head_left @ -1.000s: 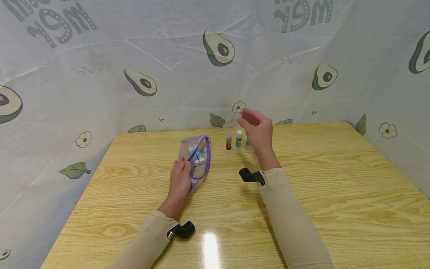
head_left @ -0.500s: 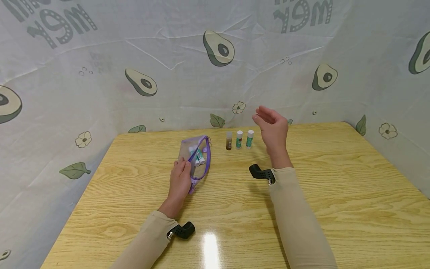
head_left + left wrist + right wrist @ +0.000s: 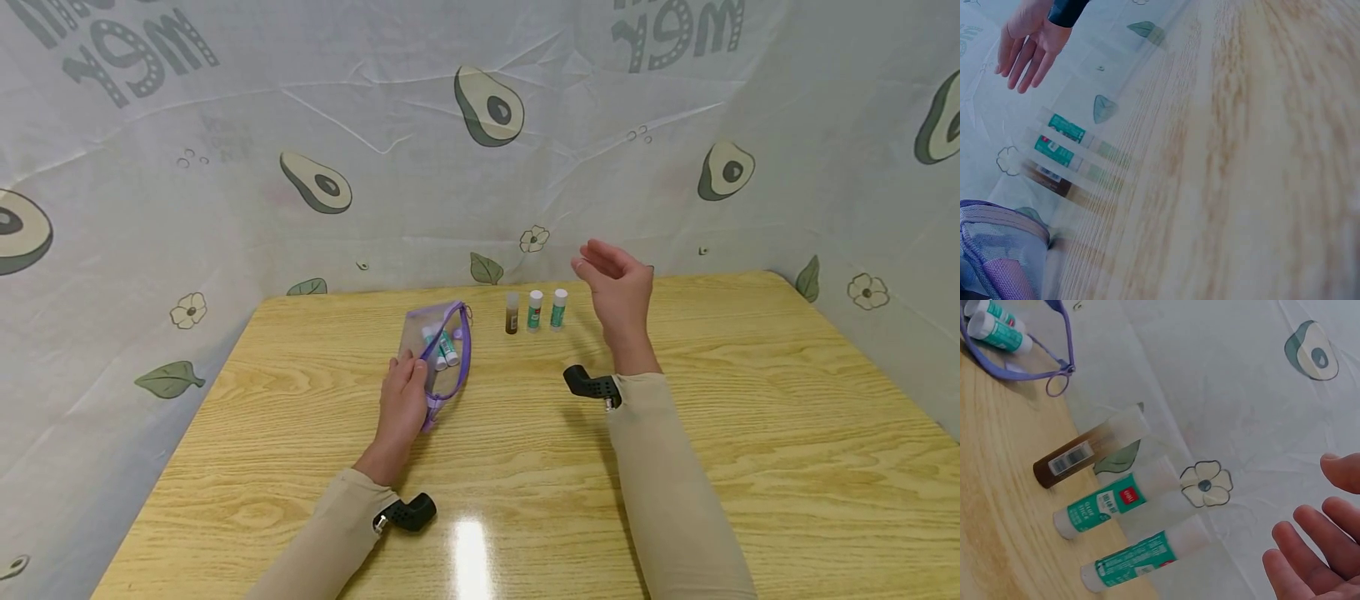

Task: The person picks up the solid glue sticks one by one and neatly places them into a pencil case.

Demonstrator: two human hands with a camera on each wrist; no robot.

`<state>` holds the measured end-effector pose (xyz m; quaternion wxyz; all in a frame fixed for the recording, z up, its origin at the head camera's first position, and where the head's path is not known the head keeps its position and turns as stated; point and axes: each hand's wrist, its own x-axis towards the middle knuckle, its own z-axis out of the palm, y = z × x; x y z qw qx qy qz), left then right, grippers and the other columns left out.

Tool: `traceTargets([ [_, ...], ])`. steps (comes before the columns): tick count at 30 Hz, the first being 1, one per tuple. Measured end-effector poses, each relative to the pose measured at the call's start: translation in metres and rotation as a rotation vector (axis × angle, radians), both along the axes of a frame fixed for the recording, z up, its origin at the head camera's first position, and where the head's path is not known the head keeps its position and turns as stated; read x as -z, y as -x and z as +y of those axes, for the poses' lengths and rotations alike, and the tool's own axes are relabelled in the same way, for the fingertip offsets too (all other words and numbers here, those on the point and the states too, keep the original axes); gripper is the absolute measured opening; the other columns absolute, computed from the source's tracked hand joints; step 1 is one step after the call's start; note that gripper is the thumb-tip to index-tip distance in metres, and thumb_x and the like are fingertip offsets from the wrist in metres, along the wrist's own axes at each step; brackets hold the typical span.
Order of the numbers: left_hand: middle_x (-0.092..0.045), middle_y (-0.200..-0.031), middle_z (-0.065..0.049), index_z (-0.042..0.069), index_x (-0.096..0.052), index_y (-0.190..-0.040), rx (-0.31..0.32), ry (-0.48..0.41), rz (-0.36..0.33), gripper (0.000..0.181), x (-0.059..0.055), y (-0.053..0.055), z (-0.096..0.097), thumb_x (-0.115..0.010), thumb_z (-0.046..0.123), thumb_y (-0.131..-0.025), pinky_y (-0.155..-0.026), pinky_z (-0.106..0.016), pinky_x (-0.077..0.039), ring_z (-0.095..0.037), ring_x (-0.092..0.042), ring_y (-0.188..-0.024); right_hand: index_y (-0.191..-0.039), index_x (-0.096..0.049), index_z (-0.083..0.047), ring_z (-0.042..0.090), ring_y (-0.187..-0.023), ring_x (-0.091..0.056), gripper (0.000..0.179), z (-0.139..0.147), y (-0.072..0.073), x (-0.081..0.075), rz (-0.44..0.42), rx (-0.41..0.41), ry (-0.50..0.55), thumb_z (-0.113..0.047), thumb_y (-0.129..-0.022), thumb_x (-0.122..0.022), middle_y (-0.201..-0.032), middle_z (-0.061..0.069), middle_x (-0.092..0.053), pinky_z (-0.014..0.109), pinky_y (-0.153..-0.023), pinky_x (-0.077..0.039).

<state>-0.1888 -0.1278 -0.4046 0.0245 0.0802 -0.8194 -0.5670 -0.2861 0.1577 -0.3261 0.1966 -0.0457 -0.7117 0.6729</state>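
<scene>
My left hand holds the near side of a purple-edged mesh zip pouch, its thumb at the gaping mouth. Two white-and-green glue sticks lie inside. To the pouch's right, three sticks stand upright in a row: a brown tube with a clear cap, a green glue stick and another green glue stick, both white-capped. My right hand is raised to the right of this row, fingers relaxed and apart, holding nothing. The left wrist view shows only a corner of the pouch.
Everything stands on a light wooden table. A pale cloth printed with avocados and flowers hangs right behind its far edge. Each sleeved wrist carries a black camera mount.
My right hand has moved right, away from the row of sticks, uncovering the rightmost glue stick. The left hand and the pouch have stayed in place.
</scene>
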Motion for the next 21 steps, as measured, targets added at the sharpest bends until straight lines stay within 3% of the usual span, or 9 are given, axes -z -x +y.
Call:
traceTargets([
  [4, -0.025, -0.175, -0.021, -0.004, -0.060, -0.143, 0.002, 0.003, -0.008, 0.049, 0.000, 0.000, 0.000, -0.034, 0.028, -0.115, -0.133, -0.066, -0.003, -0.044, -0.003, -0.167, -0.139, -0.070, -0.008, 0.010, -0.118, -0.070, 0.043, 0.002, 0.003, 0.008, -0.031, -0.018, -0.001, -0.016, -0.097, -0.078, -0.140, 0.014, -0.072, 0.027, -0.107, -0.056],
  [13, -0.027, -0.175, -0.021, -0.005, -0.065, -0.130, -0.007, 0.008, -0.004, 0.047, 0.000, -0.001, 0.000, -0.034, 0.028, -0.114, -0.133, -0.067, -0.004, -0.045, -0.004, -0.166, -0.142, -0.068, -0.007, 0.005, -0.112, -0.070, 0.047, 0.006, 0.009, 0.031, -0.113, -0.093, 0.051, -0.016, -0.097, -0.079, -0.144, 0.016, -0.069, 0.026, -0.107, -0.056],
  [18, -0.025, -0.176, -0.020, -0.004, -0.063, -0.132, 0.005, 0.018, -0.018, 0.048, 0.000, 0.000, 0.000, -0.033, 0.029, -0.115, -0.133, -0.067, -0.003, -0.044, -0.003, -0.167, -0.143, -0.066, -0.005, 0.003, -0.110, -0.070, 0.048, 0.008, 0.011, 0.042, -0.124, -0.120, 0.041, -0.015, -0.098, -0.078, -0.145, 0.017, -0.068, 0.024, -0.107, -0.056],
  [21, -0.025, -0.176, -0.019, -0.003, -0.061, -0.142, 0.007, 0.015, -0.023, 0.050, 0.000, 0.000, 0.000, -0.033, 0.029, -0.115, -0.133, -0.066, -0.003, -0.043, -0.002, -0.167, -0.143, -0.067, -0.006, 0.002, -0.111, -0.070, 0.047, 0.008, 0.011, 0.047, -0.136, -0.128, 0.020, -0.015, -0.098, -0.078, -0.144, 0.016, -0.069, 0.024, -0.107, -0.056],
])
